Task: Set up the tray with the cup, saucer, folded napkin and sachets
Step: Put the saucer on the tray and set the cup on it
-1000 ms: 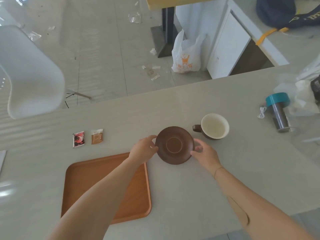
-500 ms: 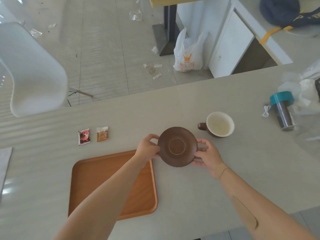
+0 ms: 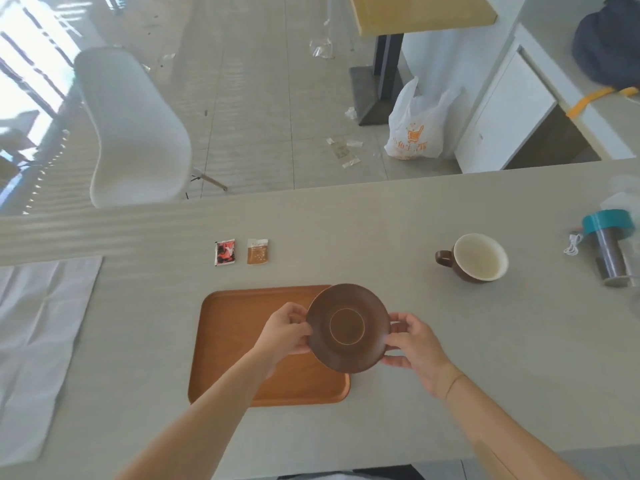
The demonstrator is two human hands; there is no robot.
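A: Where's the saucer?

B: Held up in both hands, over the right side of the tray, its right part out past the tray's edge. The left hand pinches the left rim, the right hand closes on the right rim, thumb on top, fingers under.

A: Is it flat?

B: Near enough; it faces up, and a pale ring shows in the middle. Whether it touches the tray, I cannot tell.

A: And the tray?

B: On the grey bench, bare wood apart from the left forearm crossing it.

A: The cup?

B: Upright on the bench, well to the right of the tray and further back, handle pointing left, pale inside.

A: Sachets?

B: 2, side by side just behind the tray: a red and black sachet on the left, a brown sachet on the right, close together but apart.

A: The napkin?

B: Spread open at the bench's left end, creased, well away from the tray.

A: Anything else up there?

B: A bottle with a teal cap at the far right, beyond the cup.
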